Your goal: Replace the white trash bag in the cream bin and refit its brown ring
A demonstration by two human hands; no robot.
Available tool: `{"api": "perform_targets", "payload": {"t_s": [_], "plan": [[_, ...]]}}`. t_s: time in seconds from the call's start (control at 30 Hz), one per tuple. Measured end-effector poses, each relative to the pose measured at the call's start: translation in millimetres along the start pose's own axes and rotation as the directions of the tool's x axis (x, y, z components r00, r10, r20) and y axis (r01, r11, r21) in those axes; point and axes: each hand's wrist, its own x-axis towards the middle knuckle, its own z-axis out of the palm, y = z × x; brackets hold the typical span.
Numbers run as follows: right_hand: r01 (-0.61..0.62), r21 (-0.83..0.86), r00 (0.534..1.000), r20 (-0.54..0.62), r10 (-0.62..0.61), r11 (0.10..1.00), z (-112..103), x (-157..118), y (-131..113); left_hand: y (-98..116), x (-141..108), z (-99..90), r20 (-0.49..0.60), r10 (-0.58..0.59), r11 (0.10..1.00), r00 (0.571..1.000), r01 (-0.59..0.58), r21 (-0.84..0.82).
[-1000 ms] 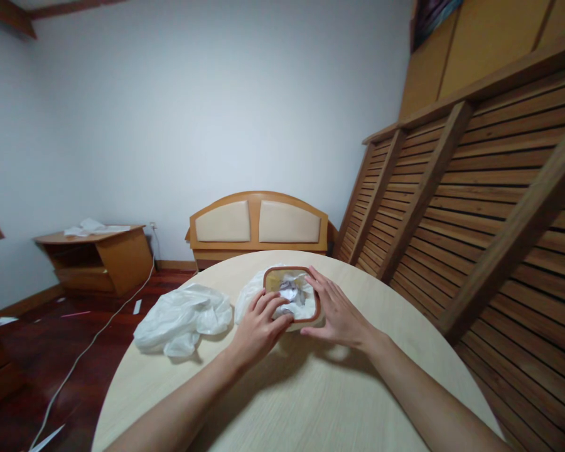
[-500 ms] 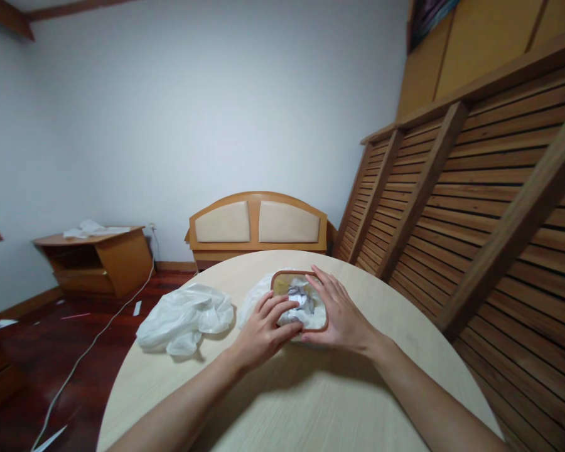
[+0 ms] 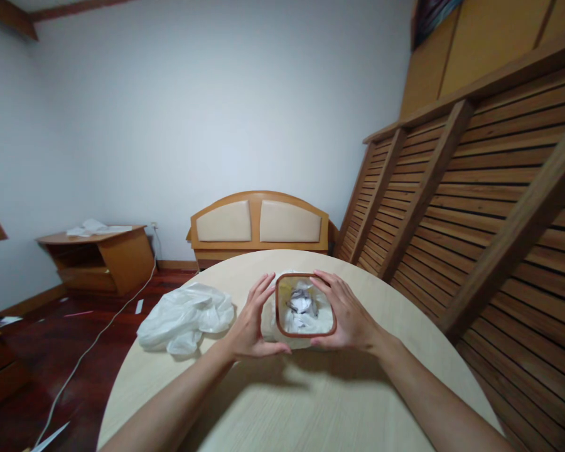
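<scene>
A small bin (image 3: pixel 278 307) with a brown rounded-square rim stands on the pale round table (image 3: pixel 348 402). A whitish plastic bag lines it, and crumpled paper (image 3: pixel 301 301) lies inside. My right hand (image 3: pixel 346 311) grips the right side of the rim, fingers at the back and thumb at the front. On the left side, my left hand (image 3: pixel 253 320) is spread with thumb and fingers apart, close to the rim and holding nothing. Left of it lies a crumpled white plastic bag (image 3: pixel 186 317).
Behind the table stands a wooden headboard (image 3: pixel 258 221) with cream panels. A slatted wooden frame (image 3: pixel 452 207) leans along the right. At the left are a low cabinet (image 3: pixel 127 260) with papers on it and a cable (image 3: pixel 91 345) on the dark red floor.
My left hand has come out from over the bin's opening to its left side, and its fingers have spread. The bin's rim sits slightly further right and nearer; my right hand stays on it.
</scene>
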Motion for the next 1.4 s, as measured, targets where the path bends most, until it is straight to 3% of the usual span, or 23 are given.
{"api": "perform_targets", "payload": {"t_s": [0.27,0.47,0.73,0.93,1.4], "plan": [[0.042,0.013,0.999,0.011,-0.042,0.999,1.2,-0.9,-1.9,-4.9,-4.2,-0.4,0.051,-0.052,0.998,0.997,0.054,-0.040],[0.077,0.038,0.997,0.030,-0.078,0.996,-0.4,0.1,-2.3,-3.3,-1.7,0.3,0.096,-0.026,0.997,0.995,0.033,-0.069],[0.079,-0.067,0.991,0.113,-0.071,0.995,-6.9,2.9,-10.8,2.2,-3.0,4.7,0.080,-0.080,0.988,0.994,0.089,-0.125],[0.110,-0.082,0.978,0.186,-0.093,0.991,-11.7,11.7,-30.7,4.7,-2.2,8.5,0.073,-0.046,0.989,0.996,0.056,-0.140],[0.116,-0.101,0.980,0.174,-0.097,0.988,-9.0,14.9,-38.0,14.9,0.3,20.5,0.029,-0.025,0.993,0.999,0.029,-0.118]]}}
